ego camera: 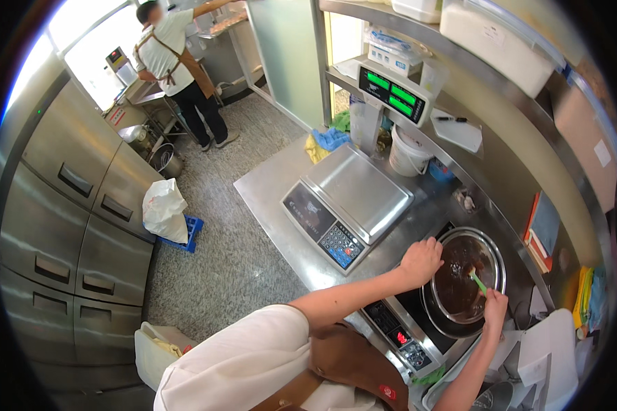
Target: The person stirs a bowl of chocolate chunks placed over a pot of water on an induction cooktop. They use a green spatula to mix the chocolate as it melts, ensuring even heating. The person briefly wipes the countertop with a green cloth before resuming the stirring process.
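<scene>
A steel bowl (495,250) of dark brown, glossy liquid sits over a larger round steel pot (438,331) on an induction cooker (406,340) whose display glows red. On the bowl's left rim lies my left hand (422,262), its fingers curled over the edge. My right hand (495,308) grips a spatula with a green handle (477,282) at the bowl's right side. The spatula's pale end dips into the brown liquid, so its tip is partly hidden.
A steel weighing scale (358,192) stands beyond the cooker, near blue and yellow cloths (331,137). A white bucket (409,153) is behind it. Steel shelving (498,210) runs along the right, with white plastic containers (547,349) below. A person in an apron (172,67) stands far off.
</scene>
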`<state>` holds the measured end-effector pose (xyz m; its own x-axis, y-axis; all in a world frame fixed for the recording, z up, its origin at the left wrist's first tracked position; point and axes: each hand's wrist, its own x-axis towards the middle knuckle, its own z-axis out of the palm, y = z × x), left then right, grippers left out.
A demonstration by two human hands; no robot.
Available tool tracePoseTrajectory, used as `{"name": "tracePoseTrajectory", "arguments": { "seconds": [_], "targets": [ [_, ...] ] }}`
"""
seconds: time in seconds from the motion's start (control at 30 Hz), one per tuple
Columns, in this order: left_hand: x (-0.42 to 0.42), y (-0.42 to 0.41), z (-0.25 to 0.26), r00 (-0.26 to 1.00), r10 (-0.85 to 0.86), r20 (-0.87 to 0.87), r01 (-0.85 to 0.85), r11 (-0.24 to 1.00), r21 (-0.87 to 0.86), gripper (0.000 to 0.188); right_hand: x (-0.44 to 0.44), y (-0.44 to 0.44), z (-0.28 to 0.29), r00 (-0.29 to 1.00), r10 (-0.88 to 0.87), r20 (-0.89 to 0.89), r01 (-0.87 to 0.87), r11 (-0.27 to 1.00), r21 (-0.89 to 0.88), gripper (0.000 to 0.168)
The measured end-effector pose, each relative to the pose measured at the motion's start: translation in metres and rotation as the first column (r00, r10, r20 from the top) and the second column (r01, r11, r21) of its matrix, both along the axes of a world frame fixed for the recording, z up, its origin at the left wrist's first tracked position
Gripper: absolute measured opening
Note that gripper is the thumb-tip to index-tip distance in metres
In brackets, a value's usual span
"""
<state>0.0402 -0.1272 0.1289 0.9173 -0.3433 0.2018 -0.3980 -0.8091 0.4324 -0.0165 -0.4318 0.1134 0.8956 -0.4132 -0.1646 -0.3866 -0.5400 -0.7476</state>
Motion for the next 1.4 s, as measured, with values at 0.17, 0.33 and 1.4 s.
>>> {"name": "tracePoseTrajectory", "arguments": {
  "seconds": [0.17, 0.33, 1.4],
  "targets": [
    [0.000, 0.012, 0.000, 0.999, -0.013, 0.038, 0.016, 0.998, -0.066, 0.037, 0.001, 0.026, 0.028, 0.999, -0.050, -0.023, 0.051, 0.998, 0.045, 0.032],
    [-0.002, 0.015, -0.009, 0.995, 0.006, 0.096, 0.007, 0.992, -0.129, 0.030, -0.012, 0.044, 0.051, 0.998, -0.042, 0.052, 0.028, 0.967, 0.253, 0.028],
    [-0.001, 0.005, 0.007, 0.963, 0.070, -0.261, -0.102, 0.989, -0.112, 0.047, -0.036, 0.035, 0.057, 0.999, -0.006, -0.034, 0.015, 0.968, 0.249, 0.025]
  ]
}}
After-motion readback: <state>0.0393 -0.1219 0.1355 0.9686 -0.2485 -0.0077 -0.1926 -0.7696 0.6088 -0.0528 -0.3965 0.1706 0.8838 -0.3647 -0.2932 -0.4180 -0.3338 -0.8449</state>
